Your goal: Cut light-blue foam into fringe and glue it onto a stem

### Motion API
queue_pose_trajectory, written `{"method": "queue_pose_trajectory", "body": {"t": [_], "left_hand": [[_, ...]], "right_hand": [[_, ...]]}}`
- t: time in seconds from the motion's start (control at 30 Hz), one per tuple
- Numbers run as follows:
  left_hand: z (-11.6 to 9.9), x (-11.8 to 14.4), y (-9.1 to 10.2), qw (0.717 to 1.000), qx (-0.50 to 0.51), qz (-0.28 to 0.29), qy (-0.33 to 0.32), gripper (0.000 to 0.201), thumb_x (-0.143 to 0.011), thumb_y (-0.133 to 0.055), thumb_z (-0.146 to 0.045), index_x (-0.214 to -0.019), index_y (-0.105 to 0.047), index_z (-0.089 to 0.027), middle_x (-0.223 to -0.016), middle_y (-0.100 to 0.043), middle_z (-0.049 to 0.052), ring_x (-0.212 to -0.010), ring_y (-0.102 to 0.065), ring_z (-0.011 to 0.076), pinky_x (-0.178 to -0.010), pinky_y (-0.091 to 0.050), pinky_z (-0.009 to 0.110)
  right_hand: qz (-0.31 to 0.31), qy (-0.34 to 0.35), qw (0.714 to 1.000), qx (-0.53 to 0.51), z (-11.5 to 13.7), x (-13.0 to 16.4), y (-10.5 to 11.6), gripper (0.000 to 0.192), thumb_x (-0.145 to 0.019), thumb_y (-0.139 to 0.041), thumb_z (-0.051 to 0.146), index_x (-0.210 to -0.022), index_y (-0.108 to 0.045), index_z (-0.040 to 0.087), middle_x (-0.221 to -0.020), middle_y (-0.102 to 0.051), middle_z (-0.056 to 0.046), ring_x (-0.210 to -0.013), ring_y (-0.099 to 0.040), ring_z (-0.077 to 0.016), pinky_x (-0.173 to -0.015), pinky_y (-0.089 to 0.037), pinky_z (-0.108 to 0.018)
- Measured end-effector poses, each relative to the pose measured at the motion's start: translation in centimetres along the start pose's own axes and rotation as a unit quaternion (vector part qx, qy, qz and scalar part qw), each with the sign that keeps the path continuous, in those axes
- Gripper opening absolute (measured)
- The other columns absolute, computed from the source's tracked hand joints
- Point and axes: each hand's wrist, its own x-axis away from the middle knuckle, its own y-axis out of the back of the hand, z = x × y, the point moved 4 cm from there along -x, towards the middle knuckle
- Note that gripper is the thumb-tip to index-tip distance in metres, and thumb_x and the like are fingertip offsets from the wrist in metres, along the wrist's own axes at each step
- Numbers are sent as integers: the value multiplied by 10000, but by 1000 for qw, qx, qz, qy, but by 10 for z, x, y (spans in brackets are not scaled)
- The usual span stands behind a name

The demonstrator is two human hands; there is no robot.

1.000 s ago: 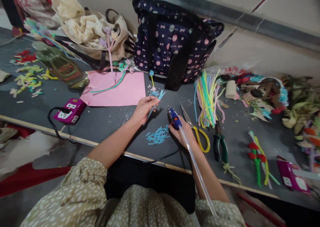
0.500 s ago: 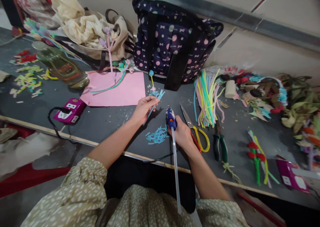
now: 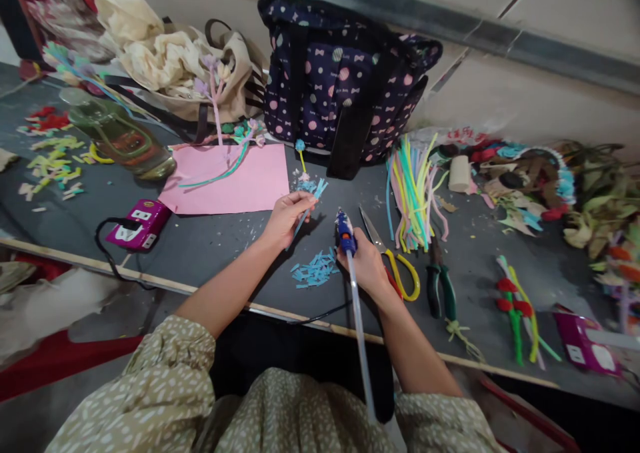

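My left hand [image 3: 289, 218] is closed in a pinch around a thin blue stem [image 3: 301, 224], with several short blue strips [image 3: 321, 188] fanned out at its upper end. To its right, my right hand [image 3: 364, 261] is wrapped round a blue glue gun [image 3: 345, 233], nozzle pointing away from me. A long clear glue stick [image 3: 361, 346] trails from its back toward my lap. Between the hands lies a pile of cut blue pieces [image 3: 315, 270]. Just beyond my left fingers is a small blue-topped yellow stem [image 3: 301, 156]. Scissors [image 3: 395, 260] with yellow and red handles lie beside my right hand.
A pink sheet [image 3: 230, 196] and a purple power socket [image 3: 139, 224] lie left, near a green bottle [image 3: 123, 136]. A dark patterned bag [image 3: 320, 86] stands behind. Right are bundled coloured stems [image 3: 413, 196], pliers [image 3: 441, 283] and a second purple socket [image 3: 587, 343].
The glue gun in my right hand has shifted slightly right, away from the blue stem, and its glue stick has swung right. My left hand keeps its pinch nearly unmoved.
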Motion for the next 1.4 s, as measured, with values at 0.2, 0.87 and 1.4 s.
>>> {"method": "queue_pose_trajectory", "body": {"t": [0.2,0.87,1.4], "left_hand": [[1,2,-3,1000,-3,28,8,191,-643,-798,-292,-712,-670,-169,-599,-571,-33,-507,-477,66,-503,-379,210],[12,5,-8,986,-102,106,78,191,-662,-791,-327,-708,-696,-168,-616,-586,-13,-552,-499,74,-522,-383,209],[15,19,-18,949,-203,178,164,152,-676,-748,-294,-707,-697,-154,-628,-619,-4,-558,-515,86,-590,-375,238]], "right_hand": [[-90,-3,944,-317,-3,-2,10,184,-740,-635,336,-832,-534,212,-748,-587,13,-640,-509,-125,-633,-427,-265],[-123,-18,900,-417,-12,-1,11,228,-764,-702,435,-849,-613,243,-840,-649,4,-729,-584,-145,-709,-491,-292],[-191,-33,896,-400,-1,5,23,247,-750,-732,422,-822,-616,216,-830,-647,-3,-725,-580,-136,-739,-494,-304]]}}
